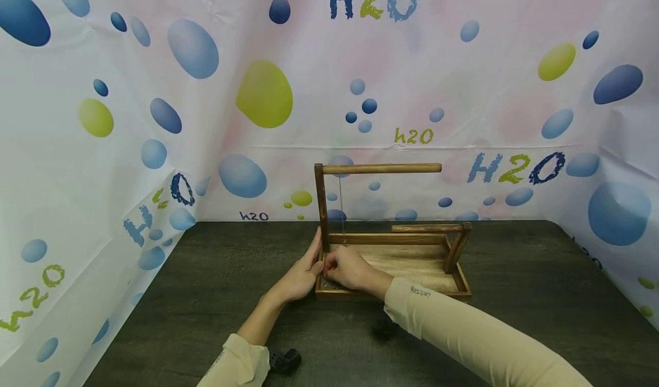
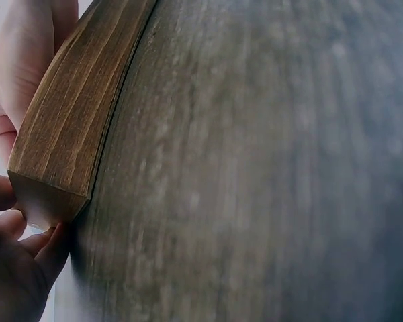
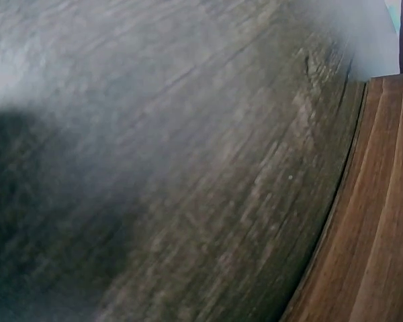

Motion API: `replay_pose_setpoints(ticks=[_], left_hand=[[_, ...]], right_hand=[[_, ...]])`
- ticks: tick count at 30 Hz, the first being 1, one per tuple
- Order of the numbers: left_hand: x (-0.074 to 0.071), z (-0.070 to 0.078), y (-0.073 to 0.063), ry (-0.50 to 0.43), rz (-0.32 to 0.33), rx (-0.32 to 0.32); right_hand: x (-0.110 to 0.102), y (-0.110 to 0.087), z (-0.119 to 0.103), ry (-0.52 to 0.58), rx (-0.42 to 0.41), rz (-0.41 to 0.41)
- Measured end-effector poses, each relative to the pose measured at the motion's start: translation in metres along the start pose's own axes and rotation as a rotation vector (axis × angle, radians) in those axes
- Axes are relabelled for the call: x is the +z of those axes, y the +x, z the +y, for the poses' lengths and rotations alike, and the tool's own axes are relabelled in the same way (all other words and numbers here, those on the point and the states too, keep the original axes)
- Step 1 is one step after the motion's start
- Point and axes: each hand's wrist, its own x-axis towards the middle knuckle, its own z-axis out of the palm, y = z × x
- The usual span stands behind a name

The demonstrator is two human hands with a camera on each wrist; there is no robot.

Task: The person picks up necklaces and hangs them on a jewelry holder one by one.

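Observation:
A wooden tray stand (image 1: 401, 264) rests on the dark table, with a tall post (image 1: 322, 204) at its left end carrying a horizontal bar (image 1: 381, 168). My left hand (image 1: 297, 277) lies against the tray's left end, fingers straight along the post's foot and thumb near the rim. In the left wrist view, its fingers (image 2: 50, 258) touch the tray's corner. My right hand (image 1: 350, 268) reaches over the front rim into the tray's left part, fingers curled; I cannot tell what they hold. Under it shows some fine silvery material (image 1: 329, 284). A thin chain (image 1: 341, 210) hangs from the bar behind that hand.
A shorter arm (image 1: 431, 228) on a slanted post (image 1: 457, 248) rises at the tray's right end. A small black object (image 1: 285, 361) is beside the left sleeve, and a dark one (image 1: 383, 328) by the right cuff. A printed curtain (image 1: 391, 107) stands behind the table (image 1: 216, 295).

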Motion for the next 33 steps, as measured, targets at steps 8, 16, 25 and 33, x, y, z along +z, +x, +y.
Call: replay_pose_setpoints(ticks=[8, 16, 25, 33], left_hand=[[0.001, 0.001, -0.001, -0.005, -0.003, 0.000], [0.001, 0.001, 0.000, -0.005, -0.003, -0.016], [0.003, -0.002, -0.001, -0.003, 0.000, 0.012], [0.002, 0.000, 0.001, 0.008, 0.006, 0.016]], right_hand=[[-0.001, 0.001, -0.001, -0.007, 0.008, -0.034], [0.000, 0.004, -0.003, -0.047, 0.018, -0.063], [-0.002, 0.002, -0.006, -0.063, -0.002, -0.092], [-0.011, 0.003, -0.006, -0.037, 0.010, -0.154]])
